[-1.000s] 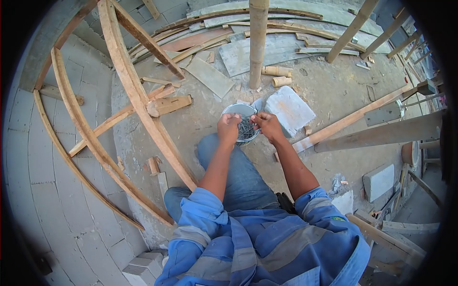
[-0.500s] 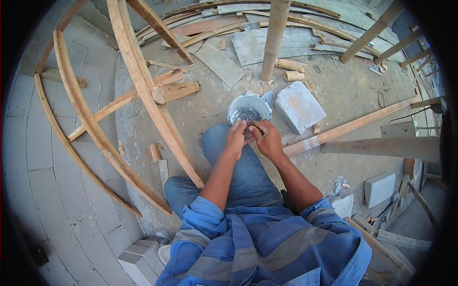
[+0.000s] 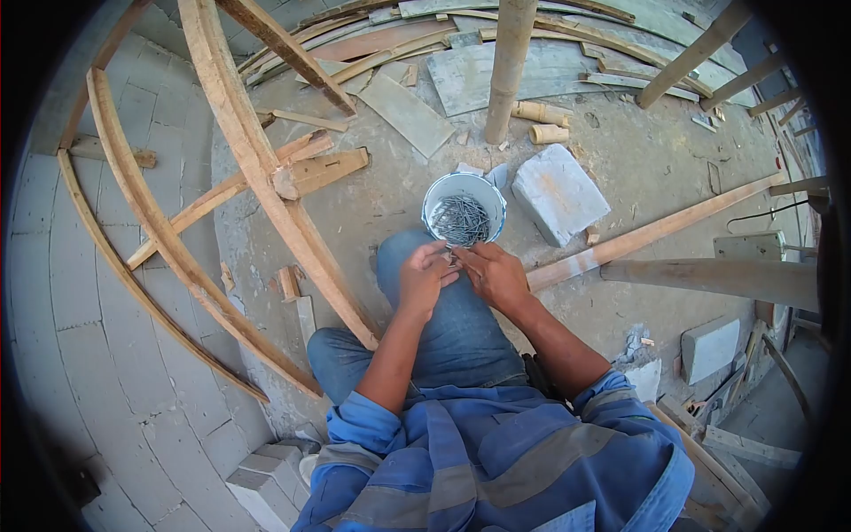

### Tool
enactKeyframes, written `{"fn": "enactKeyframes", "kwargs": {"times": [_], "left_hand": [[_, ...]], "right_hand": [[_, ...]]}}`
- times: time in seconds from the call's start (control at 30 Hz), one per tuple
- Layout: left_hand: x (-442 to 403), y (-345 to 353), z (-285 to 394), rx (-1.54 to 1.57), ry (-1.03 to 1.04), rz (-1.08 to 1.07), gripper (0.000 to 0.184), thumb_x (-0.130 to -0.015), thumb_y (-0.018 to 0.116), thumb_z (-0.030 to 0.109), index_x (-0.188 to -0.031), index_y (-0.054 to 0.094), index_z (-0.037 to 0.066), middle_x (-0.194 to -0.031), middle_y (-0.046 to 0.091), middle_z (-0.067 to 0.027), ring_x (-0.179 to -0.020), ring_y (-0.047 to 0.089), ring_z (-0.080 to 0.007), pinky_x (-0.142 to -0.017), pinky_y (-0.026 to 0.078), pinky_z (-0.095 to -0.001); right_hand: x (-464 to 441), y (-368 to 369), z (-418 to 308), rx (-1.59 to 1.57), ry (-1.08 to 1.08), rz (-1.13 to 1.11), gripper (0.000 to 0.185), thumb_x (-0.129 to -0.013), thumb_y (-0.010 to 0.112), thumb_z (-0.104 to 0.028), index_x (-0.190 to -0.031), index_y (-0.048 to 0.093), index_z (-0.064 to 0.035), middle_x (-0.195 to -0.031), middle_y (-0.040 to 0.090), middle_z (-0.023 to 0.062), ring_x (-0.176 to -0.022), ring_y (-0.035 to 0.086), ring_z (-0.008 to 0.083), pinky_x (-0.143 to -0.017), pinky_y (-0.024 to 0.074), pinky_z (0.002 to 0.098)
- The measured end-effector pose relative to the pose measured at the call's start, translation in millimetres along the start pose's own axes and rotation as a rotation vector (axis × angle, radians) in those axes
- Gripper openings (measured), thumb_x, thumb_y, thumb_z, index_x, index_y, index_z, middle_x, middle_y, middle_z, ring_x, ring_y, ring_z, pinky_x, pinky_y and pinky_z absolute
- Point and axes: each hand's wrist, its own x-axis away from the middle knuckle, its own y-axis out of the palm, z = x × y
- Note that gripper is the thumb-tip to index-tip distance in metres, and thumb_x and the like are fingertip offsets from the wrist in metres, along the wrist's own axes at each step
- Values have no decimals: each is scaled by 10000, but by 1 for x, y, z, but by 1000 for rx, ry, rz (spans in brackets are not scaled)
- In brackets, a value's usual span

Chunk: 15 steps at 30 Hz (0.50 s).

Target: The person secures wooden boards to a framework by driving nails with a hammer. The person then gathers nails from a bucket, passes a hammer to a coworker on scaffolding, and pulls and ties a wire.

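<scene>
A white bucket (image 3: 429, 213) stands on the floor just beyond my knee, with a heap of loose nails (image 3: 460, 219) inside. My left hand (image 3: 425, 278) and my right hand (image 3: 498, 277) meet over my thigh, close to the bucket's near rim. Fingers of both hands are bent together around a few small thin nails (image 3: 453, 259), partly hidden by the fingertips. How many nails there are I cannot tell.
A pale block (image 3: 561, 195) lies right of the bucket, near a long timber (image 3: 656, 233). Left of me stands a wooden frame (image 3: 257, 160) against a block wall (image 3: 115, 355). A round post (image 3: 510, 71) rises beyond the bucket, before stacked boards (image 3: 567, 75).
Both hands have drawn back from the bucket toward my body, uncovering more of the nails in it. My left hand has turned and its fingers have loosened a little.
</scene>
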Motion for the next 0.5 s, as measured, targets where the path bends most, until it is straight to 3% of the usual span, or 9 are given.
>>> {"fn": "enactKeyframes", "kwargs": {"times": [0.1, 0.2, 0.3, 0.4, 0.5], "left_hand": [[0, -8, -4, 210, -29, 58, 352, -1011, 601, 79, -1349, 550, -4, -1145, 658, -102, -1076, 680, -256, -974, 575, -424], [6, -19, -3, 361, -43, 106, 351, -1023, 598, 89, -1355, 537, -7, -1179, 642, -109, -1156, 659, -283, -1025, 557, -455], [8, -22, -6, 382, 0, 218, 354, -1037, 598, 115, -1358, 514, -6, -1198, 632, -110, -1200, 644, -289, -1006, 553, -425], [10, -21, -5, 335, 33, 214, 413, -1058, 574, 170, -1400, 457, -30, -1384, 543, -132, -1221, 629, -267, -912, 554, -387], [3, -22, -10, 347, 94, 240, 310, -1063, 565, 171, -1299, 495, -18, -1371, 572, -133, -1216, 629, -247, -846, 544, -350]], "right_hand": [[8, 11, -6, -140, 59, 41, 309, -884, 739, -165, -1187, 745, -108, -963, 718, 97, -861, 698, 301, -753, 561, 421], [7, 25, -6, -481, 239, 47, 332, -914, 730, -196, -1225, 722, -81, -995, 742, 153, -891, 709, 354, -774, 556, 430], [1, 18, -16, -620, 464, -224, 288, -969, 676, -131, -1237, 713, -32, -1042, 742, 206, -897, 739, 296, -808, 553, 348], [5, 37, -21, -550, 256, -193, 321, -943, 684, -202, -1240, 706, -81, -1000, 726, 230, -900, 692, 441, -786, 536, 481], [2, 39, -36, -529, 256, -209, 320, -938, 683, -185, -1241, 696, -83, -971, 716, 240, -879, 680, 455, -760, 526, 500]]}}
